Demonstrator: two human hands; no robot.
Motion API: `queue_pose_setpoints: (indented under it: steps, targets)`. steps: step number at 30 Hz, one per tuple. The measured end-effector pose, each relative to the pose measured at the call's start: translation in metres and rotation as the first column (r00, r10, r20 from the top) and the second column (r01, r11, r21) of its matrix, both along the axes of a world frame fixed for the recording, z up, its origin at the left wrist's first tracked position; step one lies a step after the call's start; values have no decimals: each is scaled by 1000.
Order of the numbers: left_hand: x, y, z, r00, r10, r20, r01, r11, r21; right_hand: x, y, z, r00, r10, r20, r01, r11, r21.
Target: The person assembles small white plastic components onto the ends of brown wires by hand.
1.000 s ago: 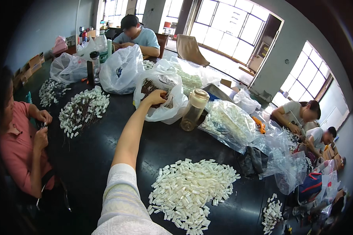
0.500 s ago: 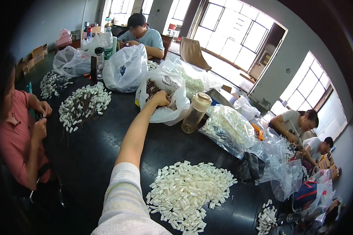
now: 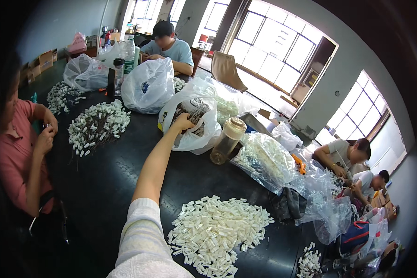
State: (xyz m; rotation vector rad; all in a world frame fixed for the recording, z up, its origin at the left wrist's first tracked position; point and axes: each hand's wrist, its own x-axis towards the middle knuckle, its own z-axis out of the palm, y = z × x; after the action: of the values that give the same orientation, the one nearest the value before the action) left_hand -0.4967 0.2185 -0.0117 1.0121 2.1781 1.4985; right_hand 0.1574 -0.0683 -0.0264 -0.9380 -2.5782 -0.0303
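My left arm stretches across the dark table, and my left hand [image 3: 184,121] reaches into the mouth of a white plastic bag [image 3: 204,141]. Its fingers are bent and close together, with the tips hidden in the bag; whatever they hold cannot be made out. Inside the bag lie thin brown wire-like strands [image 3: 198,109], some bundled. On the table nearest me, to the right of my sleeve, spreads a heap of small white plastic pieces [image 3: 220,234]. My right hand is out of view.
A capped clear bottle [image 3: 228,141] stands right of the bag. Further right lie filled clear bags [image 3: 266,160] and a black pouch [image 3: 289,204]. At left, a heap of white pieces on wires [image 3: 99,127] lies near a person in pink [image 3: 21,148]. Other people sit at the far side and right.
The whole view has shifted slightly. My left hand stays in the bag's mouth, and its fingers have shifted a little among the brown strands.
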Motion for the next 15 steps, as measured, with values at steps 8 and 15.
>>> queue_pose_setpoints:
  steps: [8, 15]
  targets:
    - [-13, -9, -10, 997, 11, 79, -21, 992, 128, -6, 0, 8, 1000, -16, -16, 16, 1000, -7]
    - [-1, -17, -1, 992, 13, 124, -33, 987, 159, -4, -3, 9, 1000, -19, -3, 19, 1000, -23]
